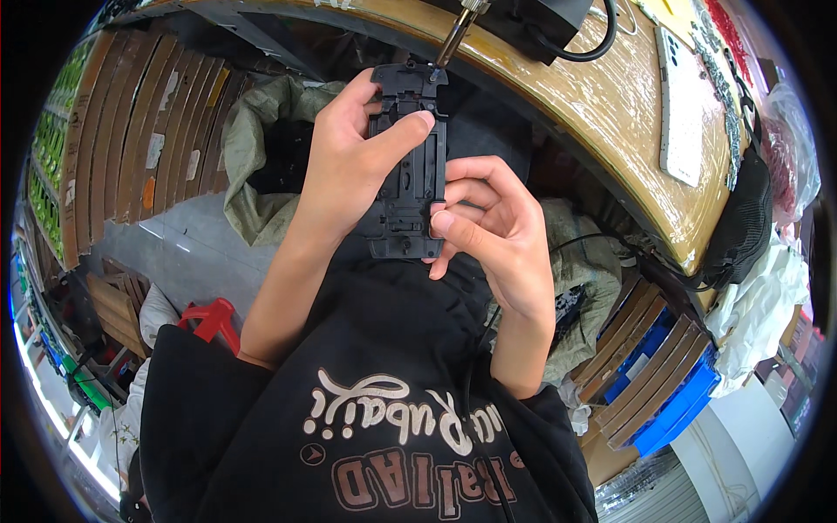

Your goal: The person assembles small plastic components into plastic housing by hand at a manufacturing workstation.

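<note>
Between both hands is a long black plastic base, like a toy car chassis, held upright lengthwise over my lap. My left hand grips its left side and upper half, the thumb lying across the front. On the lower right edge, my right hand pinches it with thumb and fingers; some fingertips are hidden behind it. A metal-shafted tool comes down from the table side, its narrow tip at the chassis's top right corner. Whether the tip touches cannot be made out.
A wooden table curves along the upper right, bearing a white phone-like slab and a black device with a cable. A woven sack stands open at left beside stacked cardboard. A red stool and blue crates flank me.
</note>
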### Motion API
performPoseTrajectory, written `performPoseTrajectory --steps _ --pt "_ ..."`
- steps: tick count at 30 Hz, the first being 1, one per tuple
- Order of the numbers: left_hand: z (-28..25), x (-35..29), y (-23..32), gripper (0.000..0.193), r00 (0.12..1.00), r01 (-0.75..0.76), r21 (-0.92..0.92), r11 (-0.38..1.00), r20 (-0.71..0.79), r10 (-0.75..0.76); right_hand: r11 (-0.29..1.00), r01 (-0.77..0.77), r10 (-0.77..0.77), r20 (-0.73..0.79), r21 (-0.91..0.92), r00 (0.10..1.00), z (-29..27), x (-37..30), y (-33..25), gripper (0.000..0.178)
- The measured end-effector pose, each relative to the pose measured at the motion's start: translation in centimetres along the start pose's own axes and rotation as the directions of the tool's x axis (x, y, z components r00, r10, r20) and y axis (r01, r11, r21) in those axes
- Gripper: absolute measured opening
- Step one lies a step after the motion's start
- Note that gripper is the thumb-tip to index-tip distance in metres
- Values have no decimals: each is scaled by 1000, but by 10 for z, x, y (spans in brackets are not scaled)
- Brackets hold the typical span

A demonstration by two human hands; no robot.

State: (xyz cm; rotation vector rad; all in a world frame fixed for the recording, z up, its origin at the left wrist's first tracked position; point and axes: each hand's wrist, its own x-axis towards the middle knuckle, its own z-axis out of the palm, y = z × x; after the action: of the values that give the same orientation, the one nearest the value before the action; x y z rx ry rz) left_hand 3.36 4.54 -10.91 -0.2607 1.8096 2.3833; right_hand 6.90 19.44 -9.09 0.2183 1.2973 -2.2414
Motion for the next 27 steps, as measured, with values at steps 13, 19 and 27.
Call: performPoseTrajectory --steps 13,19,27 --pt "15 -28 -53 40 923 241 204 949 253 -289 975 -85 26 -275 -204 961 -77 -51 34 31" --pt "-7 -18 -70 29 940 282 266 922 114 -321 879 -279 -212 -842 -387 496 -166 -183 37 29" --pt "-11 4 -65 23 949 254 360 898 88 -303 895 -446 156 -925 -16 347 -231 -227 127 31"
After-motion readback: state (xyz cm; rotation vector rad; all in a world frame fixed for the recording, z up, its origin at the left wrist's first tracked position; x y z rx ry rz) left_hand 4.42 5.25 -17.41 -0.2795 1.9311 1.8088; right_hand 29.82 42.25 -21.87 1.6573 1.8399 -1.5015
